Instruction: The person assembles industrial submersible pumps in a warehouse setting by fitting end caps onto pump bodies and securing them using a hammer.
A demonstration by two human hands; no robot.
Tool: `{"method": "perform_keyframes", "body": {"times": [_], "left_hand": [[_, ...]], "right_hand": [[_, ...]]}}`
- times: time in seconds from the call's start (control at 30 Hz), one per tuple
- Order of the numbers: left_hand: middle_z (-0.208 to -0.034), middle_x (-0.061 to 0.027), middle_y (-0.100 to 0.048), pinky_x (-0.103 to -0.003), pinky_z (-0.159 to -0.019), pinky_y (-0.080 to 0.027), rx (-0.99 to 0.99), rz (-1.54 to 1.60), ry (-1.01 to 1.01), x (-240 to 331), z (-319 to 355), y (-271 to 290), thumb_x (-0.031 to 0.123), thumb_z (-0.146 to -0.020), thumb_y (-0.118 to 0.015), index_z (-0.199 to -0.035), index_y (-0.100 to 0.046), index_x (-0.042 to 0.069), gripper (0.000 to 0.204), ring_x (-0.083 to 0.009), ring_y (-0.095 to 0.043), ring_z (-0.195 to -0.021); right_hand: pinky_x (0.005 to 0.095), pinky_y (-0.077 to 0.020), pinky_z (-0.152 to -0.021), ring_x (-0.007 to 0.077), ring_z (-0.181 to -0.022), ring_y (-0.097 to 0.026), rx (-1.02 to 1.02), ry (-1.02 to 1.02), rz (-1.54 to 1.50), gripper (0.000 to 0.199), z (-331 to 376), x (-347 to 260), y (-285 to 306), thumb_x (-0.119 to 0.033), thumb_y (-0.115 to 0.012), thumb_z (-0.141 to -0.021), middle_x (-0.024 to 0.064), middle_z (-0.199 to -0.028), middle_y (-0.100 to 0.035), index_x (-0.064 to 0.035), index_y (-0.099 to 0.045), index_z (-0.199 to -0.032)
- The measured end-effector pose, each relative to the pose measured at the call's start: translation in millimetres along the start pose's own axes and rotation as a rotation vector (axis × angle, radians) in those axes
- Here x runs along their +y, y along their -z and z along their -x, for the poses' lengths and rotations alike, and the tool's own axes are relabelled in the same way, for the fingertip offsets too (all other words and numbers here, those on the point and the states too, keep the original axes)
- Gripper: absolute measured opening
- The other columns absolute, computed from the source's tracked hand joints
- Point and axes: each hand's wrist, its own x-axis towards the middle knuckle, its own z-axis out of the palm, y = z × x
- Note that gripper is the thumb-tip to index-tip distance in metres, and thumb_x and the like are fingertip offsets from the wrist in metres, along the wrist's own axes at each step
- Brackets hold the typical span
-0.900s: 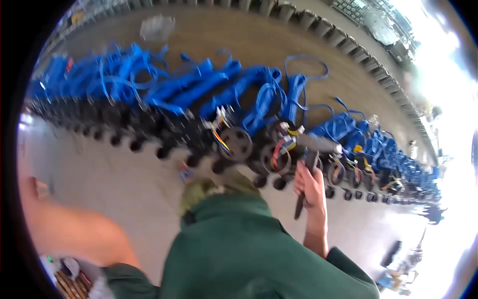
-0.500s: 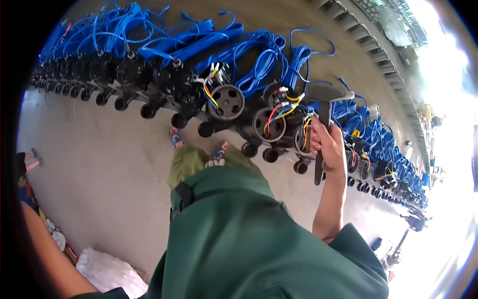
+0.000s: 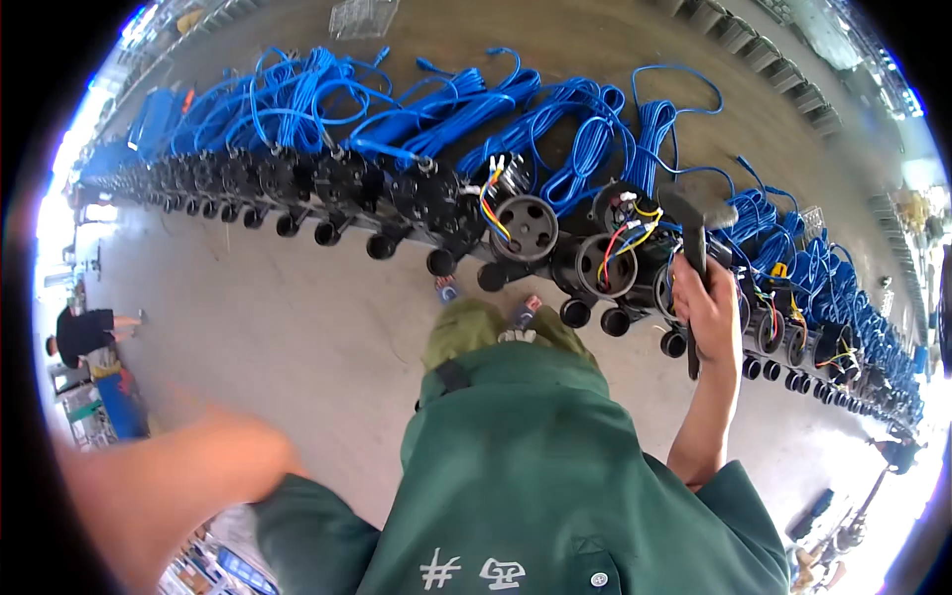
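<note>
My right hand (image 3: 712, 315) is wrapped round the dark handle of a hammer (image 3: 693, 250), its head up and away from me. The hammer is in front of a row of black, round-bodied pump-like units. Nearest to it is an open grey cylindrical housing (image 3: 623, 270) with red, yellow and blue wires coming out. To its left lies another open housing (image 3: 526, 230) with a holed end face and coloured wires. My left arm (image 3: 213, 456) is bent and blurred at the lower left; its hand is outside the picture.
Coiled blue cables (image 3: 585, 149) lie behind the row of black units (image 3: 347, 183), which stretches far to both sides. A person (image 3: 84, 335) in dark clothing is at the far left. A wire basket (image 3: 363, 18) stands at the back. Grey floor (image 3: 327, 327) lies before the row.
The whole scene has shifted rightward in the view as my head turned left. My left arm has risen and bent into view. My right hand still holds the hammer upright near the same housings.
</note>
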Motion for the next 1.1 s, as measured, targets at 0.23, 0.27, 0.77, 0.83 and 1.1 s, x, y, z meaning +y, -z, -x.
{"method": "perform_keyframes", "body": {"times": [0.23,0.27,0.77,0.83,1.1], "left_hand": [[-0.076,0.001,-0.061,-0.023,-0.052,-0.039,0.106,0.056,1.701,-190,280,-61,0.027,-0.096,-0.074,-0.091,-0.066,0.006,0.023,-0.0054,-0.052,-0.06],[-0.076,-0.0001,-0.062,-0.023,-0.05,-0.037,0.005,-0.063,1.703,-212,318,-68,0.027,-0.093,-0.078,-0.09,-0.066,0.005,0.025,-0.0055,-0.053,-0.059],[-0.071,-0.0017,-0.062,-0.021,-0.042,-0.03,0.137,0.489,1.776,-307,411,-136,0.015,-0.085,-0.085,-0.092,-0.068,0.008,0.02,-0.0077,-0.048,-0.048],[-0.071,-0.0007,-0.063,-0.02,-0.043,-0.029,0.164,0.452,1.849,-308,430,-136,0.017,-0.085,-0.085,-0.092,-0.068,0.01,0.02,-0.0067,-0.048,-0.049],[-0.073,-0.0011,-0.063,-0.02,-0.044,-0.029,0.203,0.561,1.942,-311,440,-134,0.025,-0.085,-0.087,-0.09,-0.067,0.01,0.026,-0.0048,-0.047,-0.049]], "right_hand": [[0.0222,-0.0297,-0.047,0.0018,-0.053,-0.041,0.1,-0.172,-0.035,0.025,33,18,-21,-0.023,-0.065,-0.101,-0.0066,-0.066,-0.048,-0.0058,-0.057,-0.085],[0.0216,-0.0279,-0.045,0.0014,-0.051,-0.039,0.112,-0.201,-0.053,0.024,35,21,-27,-0.022,-0.064,-0.102,-0.0068,-0.066,-0.047,-0.0063,-0.056,-0.087],[0.0228,-0.0315,-0.046,0.0038,-0.052,-0.042,0.155,-0.337,-0.081,0.019,58,12,-161,-0.014,-0.061,-0.102,-0.004,-0.064,-0.048,-0.0039,-0.057,-0.086],[0.0233,-0.0323,-0.046,0.0043,-0.052,-0.042,0.16,-0.354,-0.223,0.018,63,19,-183,-0.011,-0.059,-0.102,-0.0037,-0.065,-0.048,-0.0034,-0.057,-0.086],[0.0238,-0.0335,-0.047,0.0034,-0.054,-0.042,0.053,-0.457,-0.211,0.018,66,41,-207,-0.013,-0.062,-0.101,-0.0054,-0.065,-0.049,-0.0029,-0.059,-0.087]]}}
